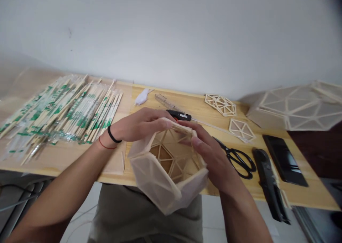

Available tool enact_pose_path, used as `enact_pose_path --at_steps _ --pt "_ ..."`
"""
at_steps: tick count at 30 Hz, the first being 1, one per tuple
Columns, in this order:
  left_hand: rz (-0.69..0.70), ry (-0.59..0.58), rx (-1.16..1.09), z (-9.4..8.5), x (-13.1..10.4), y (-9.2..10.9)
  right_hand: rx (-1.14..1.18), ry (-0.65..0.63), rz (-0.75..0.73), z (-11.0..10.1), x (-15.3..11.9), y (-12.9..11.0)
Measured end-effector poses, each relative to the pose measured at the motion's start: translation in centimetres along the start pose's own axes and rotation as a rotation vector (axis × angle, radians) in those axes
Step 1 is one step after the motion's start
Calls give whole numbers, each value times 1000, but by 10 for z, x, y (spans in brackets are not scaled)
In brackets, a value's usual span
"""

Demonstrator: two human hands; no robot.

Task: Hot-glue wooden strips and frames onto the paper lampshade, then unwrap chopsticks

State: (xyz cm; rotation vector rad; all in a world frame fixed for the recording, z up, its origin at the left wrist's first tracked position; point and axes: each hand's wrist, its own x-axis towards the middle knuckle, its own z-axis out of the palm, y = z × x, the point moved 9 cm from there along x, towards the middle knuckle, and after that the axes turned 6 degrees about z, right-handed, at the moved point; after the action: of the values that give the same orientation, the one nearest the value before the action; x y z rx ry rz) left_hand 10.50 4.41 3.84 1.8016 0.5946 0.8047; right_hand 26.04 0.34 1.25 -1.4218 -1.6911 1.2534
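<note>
Gripping the big stick-and-paper bowl between the left hand on its far rim and the right hand on its right side, open part up, at the near edge of the desk.

Table: wooden surface, light finish. Smartphone: black, face up, lying flat near the table's right end; screen reflects light. Wall: pale, behind the table. Floor: light, tiled, below the table's front edge. Dark cable: below the table's left end. Dark reddish surface: beyond its right end.
</note>
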Motion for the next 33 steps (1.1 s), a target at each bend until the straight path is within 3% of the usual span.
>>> enact_pose_path --at_steps 3,7,11,13,17,21,24,27,30,33 --pt "-19 -18 -10 2 0 -4 -16 27 -24 0 -1 0" --pt "-83 195 -114 -18 -4 -25 8 124 -30 1 -7 -2" --pt "-51 391 -266 -37 -9 -38 -5 195 -63 -1 -16 -9" --pt "-55 485 -296 -44 -12 -41 28 122 -53 -3 -16 -7" --pt "-87 573 -330 -50 -14 -39 130 -219 31 -6 -16 11" --pt "-112 673 -368 -62 -16 -37 146 -314 50 -22 -20 21" --pt "-72 849 -380 -88 -27 -36 193 -192 -22 -39 -20 9" --pt "-41 1025 -287 -115 -43 -38 180 51 -82 -60 -17 -12" --pt "-98 999 -143 -124 -44 -45 158 334 -112 -78 -13 -34" --pt "-161 987 -284 -117 -40 -61 128 359 -125 -62 1 -53"
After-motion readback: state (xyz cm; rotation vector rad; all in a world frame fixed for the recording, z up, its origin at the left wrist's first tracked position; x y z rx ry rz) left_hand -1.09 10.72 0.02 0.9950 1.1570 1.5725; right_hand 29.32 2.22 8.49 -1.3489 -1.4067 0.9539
